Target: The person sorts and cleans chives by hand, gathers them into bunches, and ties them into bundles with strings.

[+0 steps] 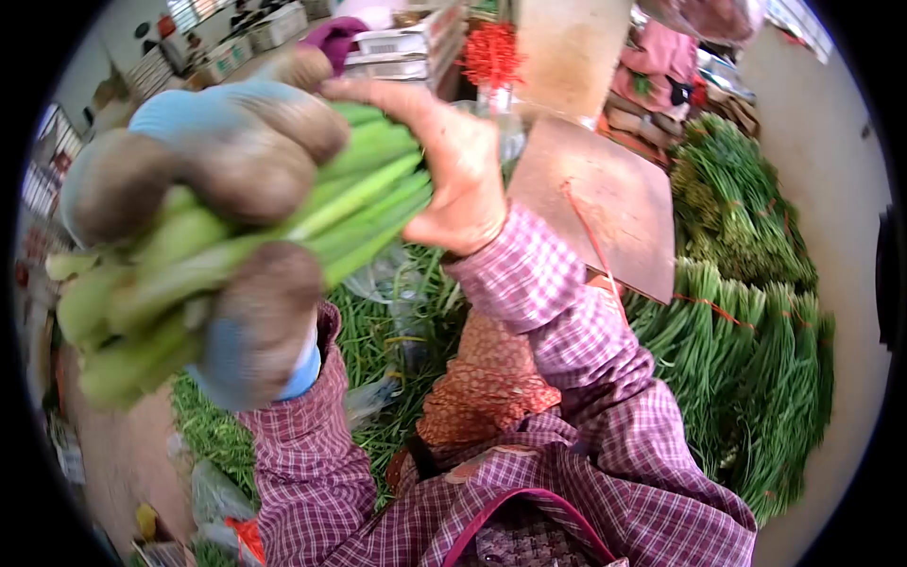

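Note:
A thick bunch of green stalks (359, 203) with pale, wide ends at the lower left is held up close to the camera. My left hand (236, 180), in a soiled blue and brown glove and blurred by motion, wraps its fingers round the pale part of the bunch. Bare and ungloved, my right hand (453, 151) grips the green part at the bunch's upper right. Both sleeves are purple checked cloth.
A board (600, 203) with a red string lies right of my right hand. Tied green bundles (746, 378) stand at the right by the wall. Loose green leaves (387, 331) and plastic bags lie below. White crates (402, 47) are stacked behind. Another person in pink (661, 57) is at the back.

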Tool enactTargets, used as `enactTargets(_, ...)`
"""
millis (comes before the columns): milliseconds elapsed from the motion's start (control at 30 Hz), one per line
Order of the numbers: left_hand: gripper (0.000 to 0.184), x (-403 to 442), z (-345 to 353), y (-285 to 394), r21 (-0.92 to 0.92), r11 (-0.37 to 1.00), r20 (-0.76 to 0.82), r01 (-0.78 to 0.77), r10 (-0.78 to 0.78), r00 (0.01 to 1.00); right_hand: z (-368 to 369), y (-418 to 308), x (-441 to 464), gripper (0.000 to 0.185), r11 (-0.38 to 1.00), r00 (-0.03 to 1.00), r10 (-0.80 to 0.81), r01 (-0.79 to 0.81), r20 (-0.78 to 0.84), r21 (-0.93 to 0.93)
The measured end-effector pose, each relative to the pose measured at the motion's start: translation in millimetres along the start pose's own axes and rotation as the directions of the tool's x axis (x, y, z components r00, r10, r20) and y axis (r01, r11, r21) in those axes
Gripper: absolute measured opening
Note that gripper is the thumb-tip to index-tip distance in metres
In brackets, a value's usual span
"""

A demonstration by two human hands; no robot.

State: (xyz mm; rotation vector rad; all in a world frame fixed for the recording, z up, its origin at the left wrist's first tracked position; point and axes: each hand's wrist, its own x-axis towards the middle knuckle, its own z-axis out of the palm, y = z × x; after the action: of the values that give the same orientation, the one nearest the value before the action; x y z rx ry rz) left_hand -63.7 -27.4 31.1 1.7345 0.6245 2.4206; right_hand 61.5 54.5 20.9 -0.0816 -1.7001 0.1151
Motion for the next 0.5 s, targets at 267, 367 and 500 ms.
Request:
enactTargets(267, 0.034, -40.5, 107.5, -47.5, -0.815, 0.367, 0.361, 0.447, -0.281, 0.889, -160.9, 21.5, 20.8, 0.043, 0.678, 0.918, -0.059, 0.324, 0.391, -0.660)
enactTargets(367, 0.031, -84.9, 146.0, -94.3, -0.825, 0.060, 0.471, 0.562, -0.475, 0.743, -211.0, 44.3, -18.0, 0.044, 0.569, 0.873, 0.203, 0.264, 0.444, -0.779)
enactTargets(500, 0.041, -151.4, 185.6, -154.2, -0.784, -0.098, 0.499, 0.612, -0.687, 0.529, -255.0, 80.5, -88.1, 0.048, 0.510, 0.728, 0.537, 0.123, 0.427, -0.851)
